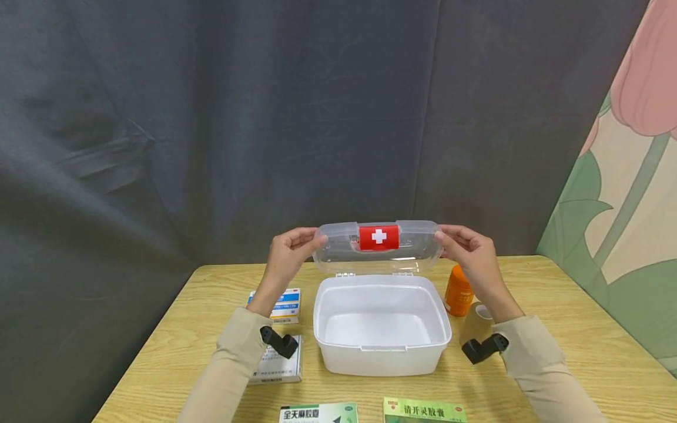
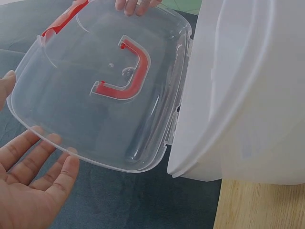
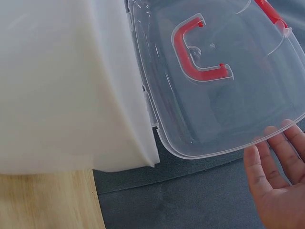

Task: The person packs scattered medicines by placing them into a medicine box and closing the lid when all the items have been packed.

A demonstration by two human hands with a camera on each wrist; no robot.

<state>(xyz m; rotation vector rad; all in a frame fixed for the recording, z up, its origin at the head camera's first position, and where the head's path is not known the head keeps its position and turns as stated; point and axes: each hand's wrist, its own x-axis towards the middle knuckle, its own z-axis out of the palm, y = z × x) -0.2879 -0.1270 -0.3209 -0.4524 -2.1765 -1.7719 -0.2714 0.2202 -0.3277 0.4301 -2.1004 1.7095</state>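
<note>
A white plastic first-aid box (image 1: 382, 359) stands in the middle of the table with its clear lid (image 1: 338, 249) raised on its back hinges. The lid carries a red latch (image 1: 365, 241) with a white cross and a red handle (image 2: 136, 78). My left hand (image 1: 288, 258) holds the lid's left corner between thumb and fingers. At the opposite corner my right hand (image 1: 473, 255) grips the lid the same way. Inside the box no contents show. Close to the right forearm stand an orange bottle (image 1: 458, 292) and a tan roll (image 1: 476, 324).
Left of the box lie a blue-and-white medicine box (image 1: 285, 305) and a grey-white one (image 1: 277, 367), both partly behind the left arm. Two green medicine boxes, one whitish (image 1: 319, 413) and one lime (image 1: 423, 410), lie at the front. A dark curtain (image 1: 317, 117) hangs behind the table.
</note>
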